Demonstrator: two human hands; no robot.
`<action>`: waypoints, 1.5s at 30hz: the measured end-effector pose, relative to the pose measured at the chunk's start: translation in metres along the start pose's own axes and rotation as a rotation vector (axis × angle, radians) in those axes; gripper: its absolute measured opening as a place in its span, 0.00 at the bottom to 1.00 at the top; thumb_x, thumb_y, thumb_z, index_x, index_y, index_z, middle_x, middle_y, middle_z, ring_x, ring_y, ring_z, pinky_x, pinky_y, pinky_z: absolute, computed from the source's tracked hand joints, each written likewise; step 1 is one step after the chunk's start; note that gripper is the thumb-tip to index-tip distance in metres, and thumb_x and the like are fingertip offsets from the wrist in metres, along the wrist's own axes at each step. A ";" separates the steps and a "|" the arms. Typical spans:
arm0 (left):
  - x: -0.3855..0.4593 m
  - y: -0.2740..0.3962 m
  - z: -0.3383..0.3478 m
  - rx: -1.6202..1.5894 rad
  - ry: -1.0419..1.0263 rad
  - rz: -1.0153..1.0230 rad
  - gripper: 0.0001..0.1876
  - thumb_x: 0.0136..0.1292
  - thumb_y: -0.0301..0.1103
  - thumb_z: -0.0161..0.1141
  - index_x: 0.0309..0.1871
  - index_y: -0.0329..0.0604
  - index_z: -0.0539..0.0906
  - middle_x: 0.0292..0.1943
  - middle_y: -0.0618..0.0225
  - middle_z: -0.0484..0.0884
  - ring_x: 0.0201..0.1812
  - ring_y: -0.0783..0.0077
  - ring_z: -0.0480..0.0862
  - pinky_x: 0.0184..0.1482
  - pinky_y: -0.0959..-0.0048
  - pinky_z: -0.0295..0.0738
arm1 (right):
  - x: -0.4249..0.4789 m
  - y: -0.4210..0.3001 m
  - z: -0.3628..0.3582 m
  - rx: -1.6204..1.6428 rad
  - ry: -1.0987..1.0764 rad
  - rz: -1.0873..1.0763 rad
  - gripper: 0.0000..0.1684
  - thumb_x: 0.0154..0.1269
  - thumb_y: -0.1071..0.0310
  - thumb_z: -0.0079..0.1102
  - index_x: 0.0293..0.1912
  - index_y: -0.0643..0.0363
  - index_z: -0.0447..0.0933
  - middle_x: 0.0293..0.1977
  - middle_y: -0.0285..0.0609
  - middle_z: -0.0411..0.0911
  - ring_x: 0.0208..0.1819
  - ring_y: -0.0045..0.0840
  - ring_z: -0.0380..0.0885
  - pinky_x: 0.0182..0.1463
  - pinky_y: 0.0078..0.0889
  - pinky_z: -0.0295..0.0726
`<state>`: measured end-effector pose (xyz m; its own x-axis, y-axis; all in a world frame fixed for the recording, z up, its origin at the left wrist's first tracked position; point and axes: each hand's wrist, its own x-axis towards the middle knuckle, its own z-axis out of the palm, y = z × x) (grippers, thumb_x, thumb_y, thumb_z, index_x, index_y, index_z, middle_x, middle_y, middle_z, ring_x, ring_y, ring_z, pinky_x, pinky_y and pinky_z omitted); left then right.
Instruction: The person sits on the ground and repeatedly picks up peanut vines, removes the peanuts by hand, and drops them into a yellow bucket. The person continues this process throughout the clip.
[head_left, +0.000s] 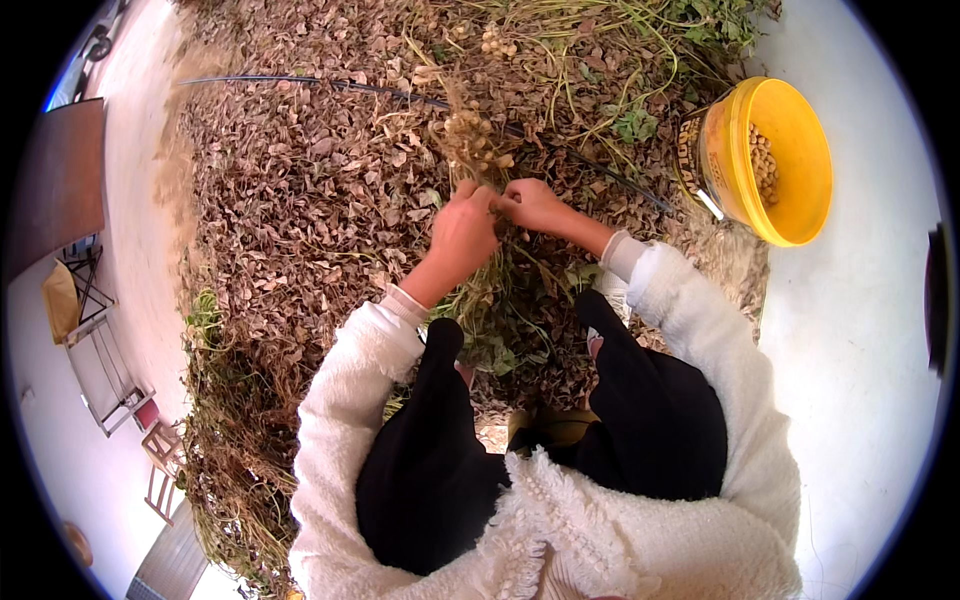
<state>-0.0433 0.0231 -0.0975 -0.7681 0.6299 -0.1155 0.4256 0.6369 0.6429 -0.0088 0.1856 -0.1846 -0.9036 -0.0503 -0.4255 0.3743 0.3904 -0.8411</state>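
Observation:
My left hand (463, 229) is closed around the stems of an uprooted peanut plant, whose roots and peanut pods (471, 135) point away from me. Its green stems and leaves (487, 300) hang down between my knees. Close beside it on the right, my right hand (534, 205) has its fingers curled, with thumb and forefinger together at the plant; whether a pod is between them cannot be made out. At the right, a yellow plastic bucket (739, 161) is tilted in view, with shelled-size loose peanut pods (763, 166) inside.
Dry leaves (300, 187) cover the ground, crossed by a thin dark hose or rod (622, 180). More peanut vines (622, 45) lie at the top right, and a heap of plants (232, 450) at the lower left. A wooden chair (161, 450) and a metal frame (109, 375) stand far left.

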 end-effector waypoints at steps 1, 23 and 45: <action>0.000 0.001 0.004 -0.113 -0.036 -0.066 0.10 0.55 0.21 0.60 0.41 0.41 0.79 0.34 0.59 0.80 0.36 0.47 0.82 0.36 0.59 0.76 | -0.001 -0.009 -0.003 0.015 0.044 -0.012 0.23 0.64 0.54 0.58 0.25 0.66 0.74 0.20 0.49 0.74 0.24 0.40 0.75 0.31 0.43 0.72; -0.015 -0.023 -0.020 -0.318 -0.084 -0.128 0.06 0.64 0.29 0.62 0.35 0.36 0.82 0.19 0.62 0.77 0.17 0.74 0.71 0.23 0.72 0.66 | -0.035 0.015 -0.041 0.312 -0.083 0.361 0.26 0.67 0.50 0.59 0.20 0.59 0.74 0.19 0.43 0.76 0.15 0.23 0.72 0.19 0.25 0.68; -0.020 0.008 0.012 -0.647 -0.329 -0.254 0.17 0.60 0.20 0.57 0.53 0.35 0.77 0.41 0.54 0.84 0.30 0.63 0.84 0.33 0.69 0.77 | -0.059 -0.041 -0.014 0.000 -0.073 -0.012 0.16 0.61 0.60 0.59 0.30 0.66 0.77 0.26 0.56 0.78 0.33 0.47 0.79 0.38 0.45 0.75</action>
<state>-0.0192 0.0207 -0.0992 -0.5799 0.6631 -0.4733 -0.1874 0.4567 0.8696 0.0259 0.1857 -0.1206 -0.8903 -0.1221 -0.4386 0.3636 0.3890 -0.8464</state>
